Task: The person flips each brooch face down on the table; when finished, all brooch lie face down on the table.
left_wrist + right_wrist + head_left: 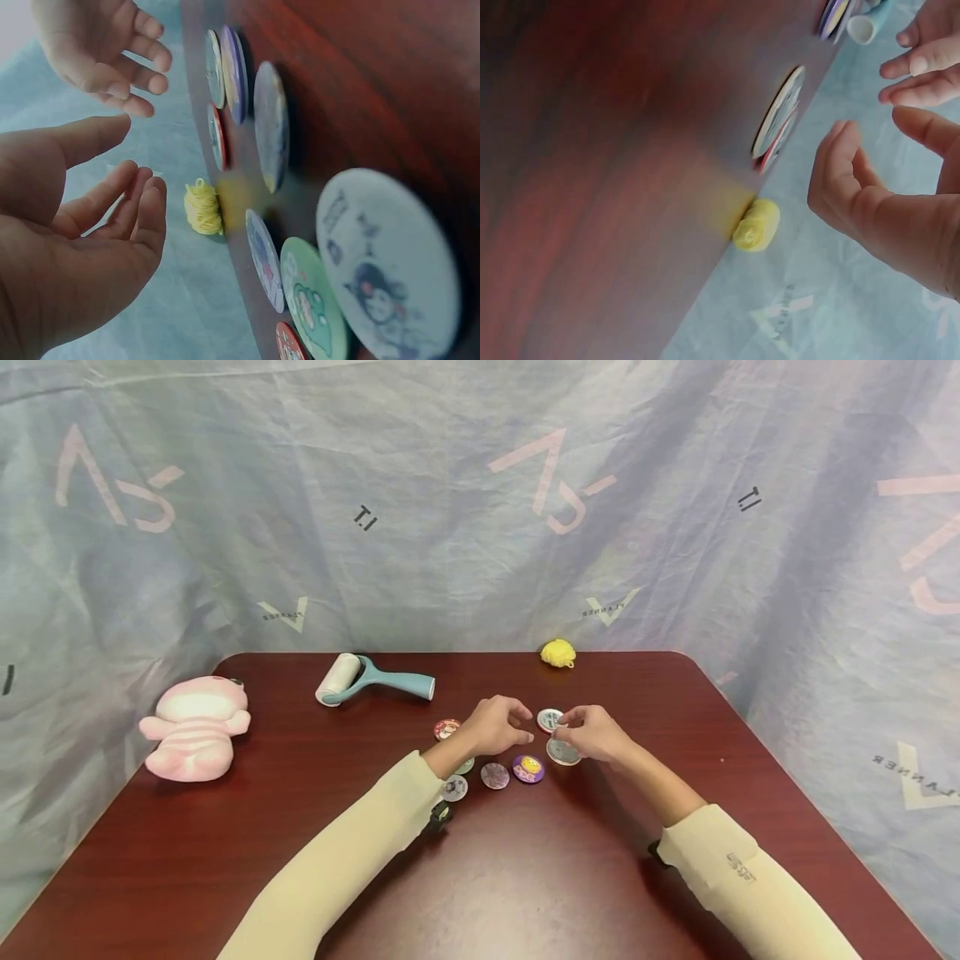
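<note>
Both hands hover above several round button badges at the middle of the table, and neither holds anything. My left hand (487,727) has relaxed fingers, its thumb apart from them. Below it are a purple badge (528,768) with a yellow figure and a greyish badge (495,776). A red badge (446,728), a green badge (313,300) and a white cartoon badge (386,262) lie by the left wrist. The right hand (597,735), fingers loosely bent, overlaps a silvery badge (562,755) and a red-rimmed white badge (548,719) in the head view.
A pink plush toy (197,727) lies at the table's left. Farther back is a lint roller (390,680) with a blue handle. The yellow stringy ball (558,652) sits at the back edge, before a grey printed cloth (420,568).
</note>
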A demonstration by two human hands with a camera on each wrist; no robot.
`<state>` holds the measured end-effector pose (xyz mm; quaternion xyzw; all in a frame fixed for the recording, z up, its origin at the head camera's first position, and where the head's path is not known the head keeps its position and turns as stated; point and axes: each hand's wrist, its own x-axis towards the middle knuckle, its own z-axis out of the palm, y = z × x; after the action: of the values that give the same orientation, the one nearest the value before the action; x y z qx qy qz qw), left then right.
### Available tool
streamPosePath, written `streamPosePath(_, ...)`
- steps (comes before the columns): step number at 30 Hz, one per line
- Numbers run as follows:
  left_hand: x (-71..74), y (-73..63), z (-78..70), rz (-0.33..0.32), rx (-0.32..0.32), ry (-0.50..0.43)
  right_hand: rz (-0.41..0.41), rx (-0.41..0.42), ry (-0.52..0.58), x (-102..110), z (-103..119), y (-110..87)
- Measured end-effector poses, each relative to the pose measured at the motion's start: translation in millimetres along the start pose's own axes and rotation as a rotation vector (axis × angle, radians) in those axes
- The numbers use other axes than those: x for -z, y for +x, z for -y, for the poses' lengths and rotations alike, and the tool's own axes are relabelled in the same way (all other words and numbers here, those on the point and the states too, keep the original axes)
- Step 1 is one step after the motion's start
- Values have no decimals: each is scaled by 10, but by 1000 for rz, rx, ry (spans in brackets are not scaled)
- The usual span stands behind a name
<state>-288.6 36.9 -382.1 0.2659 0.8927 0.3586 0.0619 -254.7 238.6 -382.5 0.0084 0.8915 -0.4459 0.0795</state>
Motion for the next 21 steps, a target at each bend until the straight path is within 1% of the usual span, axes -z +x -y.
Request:
streamPosePath(5, 22, -141, 17, 30, -11, -15, 59, 38, 20, -86, 35, -80)
streamPosePath(11, 5, -259, 42, 62, -37, -17, 133, 40, 24, -162, 56, -167)
streamPosePath(16, -9, -327, 67, 94, -27, -3, 166, 32, 18, -220, 57, -209)
streamPosePath(21, -24, -348, 74, 97, -45, 20, 188, 32, -9, -233, 53, -229)
